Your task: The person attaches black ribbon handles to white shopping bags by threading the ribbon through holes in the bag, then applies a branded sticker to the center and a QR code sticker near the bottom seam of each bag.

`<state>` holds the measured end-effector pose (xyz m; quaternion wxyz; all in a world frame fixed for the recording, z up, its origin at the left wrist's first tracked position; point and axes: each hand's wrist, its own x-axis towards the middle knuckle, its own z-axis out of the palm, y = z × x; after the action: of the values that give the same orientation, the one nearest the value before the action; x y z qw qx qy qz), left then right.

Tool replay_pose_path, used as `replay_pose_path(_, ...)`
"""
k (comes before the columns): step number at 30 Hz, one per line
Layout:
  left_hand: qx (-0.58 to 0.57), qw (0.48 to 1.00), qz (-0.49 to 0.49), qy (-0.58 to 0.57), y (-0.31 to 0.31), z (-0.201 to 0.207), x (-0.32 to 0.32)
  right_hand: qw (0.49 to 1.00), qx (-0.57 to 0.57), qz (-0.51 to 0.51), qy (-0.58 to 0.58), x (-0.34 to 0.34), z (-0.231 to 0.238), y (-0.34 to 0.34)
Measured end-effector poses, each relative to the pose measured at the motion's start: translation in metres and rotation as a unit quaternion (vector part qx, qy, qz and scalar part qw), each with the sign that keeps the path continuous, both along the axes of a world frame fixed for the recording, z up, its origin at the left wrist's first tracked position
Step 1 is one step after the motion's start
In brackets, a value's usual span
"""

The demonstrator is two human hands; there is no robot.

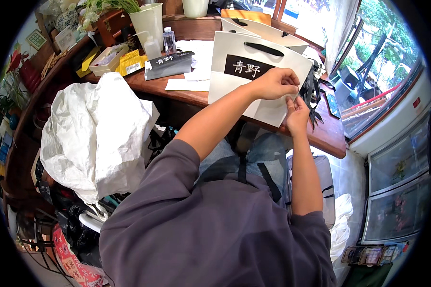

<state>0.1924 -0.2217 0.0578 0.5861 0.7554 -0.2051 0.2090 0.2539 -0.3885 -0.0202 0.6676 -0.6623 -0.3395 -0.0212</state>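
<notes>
A white paper bag (232, 45) with a black label and a black ribbon handle (263, 49) leans at the front of the wooden table. My left hand (276, 84) reaches across its face, fingers bent in a pinch near the right edge. Just below, my right hand (298, 111) is also closed, its fingertips pinched close to the left ones. What lies between the fingers is too small to make out. Beside the right hand hangs a bunch of black ribbons (312, 91). Another paper bag (273, 34) stands right behind the front one.
On the wooden table (143, 82) are a grey-and-black folded card (167, 66), white papers (189, 85), a clear bottle (169, 40) and yellow packets (131, 62). A phone (333, 105) lies at the right edge. A large white sack (98, 134) bulges at my left.
</notes>
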Motion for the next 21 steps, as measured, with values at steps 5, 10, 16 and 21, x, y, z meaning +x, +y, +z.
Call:
replay_pose_path(5, -0.100, 0.994, 0.041, 0.027, 0.056, 0.000, -0.024, 0.999, 0.026, 0.009, 0.022, 0.007, -0.012, -0.004)
replay_pose_path(10, -0.161, 0.960, 0.214, -0.080, 0.149, -0.015, -0.077, 1.000, 0.023, 0.011, 0.017, 0.005, -0.009, 0.000)
replay_pose_path(16, -0.164, 0.892, 0.399, -0.135, 0.184, -0.039, -0.089, 0.990, 0.128, -0.009, 0.059, 0.013, -0.023, 0.004)
replay_pose_path(21, -0.043, 0.917, 0.394, -0.045, 0.163, -0.049, -0.090, 0.973, 0.212, -0.010, 0.085, 0.013, 0.010, -0.016)
